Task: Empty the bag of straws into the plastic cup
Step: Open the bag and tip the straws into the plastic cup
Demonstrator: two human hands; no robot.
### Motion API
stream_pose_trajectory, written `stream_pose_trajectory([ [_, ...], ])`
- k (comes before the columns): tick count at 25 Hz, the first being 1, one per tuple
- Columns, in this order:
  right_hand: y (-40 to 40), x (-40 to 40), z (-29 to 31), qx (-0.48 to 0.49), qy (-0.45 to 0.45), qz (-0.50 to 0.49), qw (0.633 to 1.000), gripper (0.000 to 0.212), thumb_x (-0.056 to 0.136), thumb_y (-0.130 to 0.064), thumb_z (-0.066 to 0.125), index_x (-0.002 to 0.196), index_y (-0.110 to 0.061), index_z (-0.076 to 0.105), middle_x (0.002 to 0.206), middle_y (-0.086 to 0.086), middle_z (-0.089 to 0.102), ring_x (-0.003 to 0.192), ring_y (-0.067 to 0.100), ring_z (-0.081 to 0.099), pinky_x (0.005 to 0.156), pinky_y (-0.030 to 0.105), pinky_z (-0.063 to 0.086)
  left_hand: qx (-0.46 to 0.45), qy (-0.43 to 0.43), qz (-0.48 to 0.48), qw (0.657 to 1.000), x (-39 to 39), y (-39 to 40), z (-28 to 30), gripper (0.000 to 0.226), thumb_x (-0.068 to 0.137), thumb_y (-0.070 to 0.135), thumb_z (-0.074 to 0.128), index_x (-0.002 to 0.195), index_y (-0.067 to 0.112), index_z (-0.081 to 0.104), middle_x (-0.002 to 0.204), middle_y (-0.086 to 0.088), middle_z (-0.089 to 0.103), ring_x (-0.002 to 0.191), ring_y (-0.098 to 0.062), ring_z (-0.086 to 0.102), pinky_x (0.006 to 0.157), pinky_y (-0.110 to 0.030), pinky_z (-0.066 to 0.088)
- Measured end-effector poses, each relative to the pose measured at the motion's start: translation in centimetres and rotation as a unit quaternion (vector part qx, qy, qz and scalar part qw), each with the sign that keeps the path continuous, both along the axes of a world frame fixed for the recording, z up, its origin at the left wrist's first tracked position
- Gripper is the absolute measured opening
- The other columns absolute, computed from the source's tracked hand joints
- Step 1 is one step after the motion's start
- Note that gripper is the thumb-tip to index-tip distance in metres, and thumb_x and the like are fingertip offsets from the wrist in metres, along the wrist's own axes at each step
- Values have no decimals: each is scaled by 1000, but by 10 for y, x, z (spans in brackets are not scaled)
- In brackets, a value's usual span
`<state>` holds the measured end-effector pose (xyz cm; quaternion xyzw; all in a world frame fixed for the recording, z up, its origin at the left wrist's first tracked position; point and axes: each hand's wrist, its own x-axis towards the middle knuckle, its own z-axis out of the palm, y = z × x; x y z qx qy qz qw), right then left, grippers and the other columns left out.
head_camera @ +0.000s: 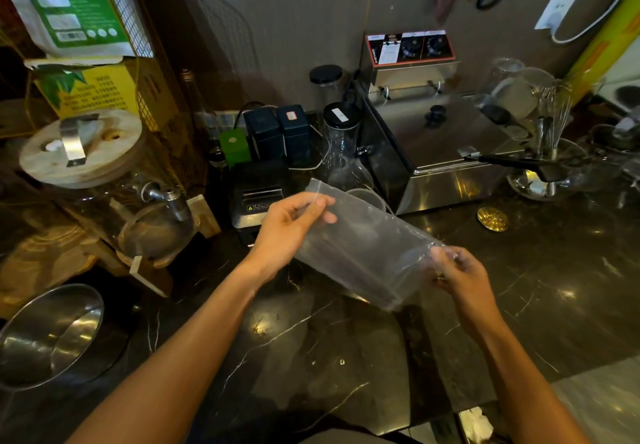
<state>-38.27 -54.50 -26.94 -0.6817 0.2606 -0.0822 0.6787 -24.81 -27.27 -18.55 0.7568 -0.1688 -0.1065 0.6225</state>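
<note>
A clear plastic bag of straws point(363, 249) hangs above the dark marble counter, slanting from upper left to lower right. My left hand point(291, 229) pinches its upper left end between thumb and fingers. My right hand point(460, 277) grips the lower right end. Through the film I make out long straws lying along the bag. The clear plastic cup point(367, 198) stands on the counter just behind the bag's upper end, and the bag hides most of it.
A steel fryer point(443, 146) stands right of the cup, a black machine point(256, 198) and a glass carafe point(341, 146) to the left and behind. A glass dispenser point(104, 184) and steel bowl point(48, 336) sit at left, a whisk holder point(550, 166) at right.
</note>
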Motion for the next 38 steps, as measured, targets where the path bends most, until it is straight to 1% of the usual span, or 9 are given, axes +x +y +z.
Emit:
stream_pose_trajectory([
  [3,1,-9,-11,39,43,64,996,47,81,-35,76,125,-20,69,122,3,74,111,21,72,89,37,56,-4,-32,-24,999,3,-7,8,25,106,23,55,112,12,77,97,-5,80,111,-11,70,114,-42,44],
  [9,14,-10,-24,28,96,116,988,27,96,-14,69,122,-21,69,120,-2,72,109,15,69,83,27,53,-8,-103,-77,992,17,-26,38,26,105,20,56,106,7,78,104,-2,79,114,-12,69,113,-38,46],
  [13,4,4,-24,-11,86,87,992,17,101,-20,64,116,-19,72,115,8,72,95,24,73,87,46,60,-34,-100,-81,991,37,-44,65,27,106,24,55,111,10,77,103,-4,80,110,-10,70,106,-24,48],
  [18,-28,19,-3,5,16,4,1000,17,104,-10,57,111,-10,72,112,19,71,89,28,72,81,43,60,-33,-42,-68,996,67,-62,73,29,105,16,53,127,19,72,99,13,75,95,3,69,92,-17,52],
  [21,-52,24,0,-16,-3,-25,1000,15,103,-9,58,107,-7,72,107,31,70,88,32,71,85,47,59,-11,-45,-79,996,82,-67,68,30,103,10,56,127,20,72,113,12,75,105,0,71,93,-19,56],
  [24,-72,27,3,-57,-10,-43,997,15,102,-13,61,106,-16,76,106,19,75,97,37,72,88,50,60,-15,-59,-50,997,92,-69,56,26,97,7,66,122,13,74,109,3,77,104,-8,74,93,-26,60],
  [29,-89,29,16,-126,-35,-58,990,18,101,-14,63,109,-25,76,111,6,75,99,32,72,88,50,61,-23,-41,9,999,98,-67,28,19,92,5,73,109,13,76,88,2,77,87,-2,74,81,-22,62],
  [31,-90,28,24,-145,-49,-61,986,21,102,-12,62,108,-29,74,111,3,74,95,29,72,84,44,60,-19,-26,22,999,97,-63,18,18,92,7,73,110,13,76,90,-9,77,85,-5,74,73,-20,60],
  [38,-97,28,50,-229,-51,-72,969,21,101,-17,64,120,-21,71,110,-10,72,88,12,77,78,33,65,-68,72,43,994,95,-60,-12,19,93,7,72,112,8,74,99,-20,77,88,-20,76,81,-30,64],
])
